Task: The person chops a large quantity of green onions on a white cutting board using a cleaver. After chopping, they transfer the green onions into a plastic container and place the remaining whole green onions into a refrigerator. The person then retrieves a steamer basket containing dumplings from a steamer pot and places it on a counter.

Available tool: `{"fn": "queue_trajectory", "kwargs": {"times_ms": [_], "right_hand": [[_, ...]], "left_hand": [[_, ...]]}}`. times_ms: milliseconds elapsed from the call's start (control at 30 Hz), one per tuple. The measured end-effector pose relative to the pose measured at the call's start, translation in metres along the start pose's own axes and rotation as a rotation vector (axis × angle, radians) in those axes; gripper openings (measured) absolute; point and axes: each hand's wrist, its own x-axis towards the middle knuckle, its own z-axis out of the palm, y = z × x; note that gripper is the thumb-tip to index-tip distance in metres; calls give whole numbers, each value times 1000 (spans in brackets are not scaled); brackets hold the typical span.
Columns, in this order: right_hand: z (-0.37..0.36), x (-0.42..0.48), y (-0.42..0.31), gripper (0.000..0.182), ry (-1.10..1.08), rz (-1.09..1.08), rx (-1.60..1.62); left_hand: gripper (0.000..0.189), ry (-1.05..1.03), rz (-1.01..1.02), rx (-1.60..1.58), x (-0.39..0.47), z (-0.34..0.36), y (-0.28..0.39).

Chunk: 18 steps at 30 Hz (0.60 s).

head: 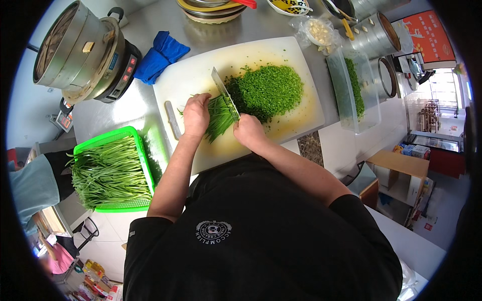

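On a white plastic cutting board (pixel 180 79), my left hand (pixel 197 113) presses on a bunch of green Chinese chives (pixel 219 119), its fingers bent over the stalks. My right hand (pixel 248 129) is closed on the handle of a cleaver (pixel 226 92), whose handle is hidden by the fist. The blade stands on edge across the right end of the bunch, with green bits stuck to it. A wide heap of finely chopped chives (pixel 273 90) lies just right of the blade. Whole chives (pixel 113 173) fill a bright green plastic basket (pixel 130 131) at the left.
A blue cloth (pixel 162 56) touches the board's upper left corner. Beyond it stands a metal steamer (pixel 71 49) on an electric cooker. To the right, a clear plastic bin (pixel 340 94) holds chopped greens, near a bag of peeled garlic (pixel 319 32). Stacked bowls (pixel 211 15) stand behind the board.
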Motion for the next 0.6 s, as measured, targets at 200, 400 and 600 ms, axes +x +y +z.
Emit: {"fn": "queue_trajectory", "kwargs": {"times_ms": [200, 400, 600], "right_hand": [[6, 2, 2, 19, 11, -15, -23], [8, 3, 5, 19, 28, -51, 1], [4, 3, 2, 21, 7, -46, 29]], "left_hand": [[11, 102, 58, 181, -1, 28, 0], [11, 177, 5, 251, -16, 50, 14], [9, 295, -92, 184, -22, 67, 10]]}}
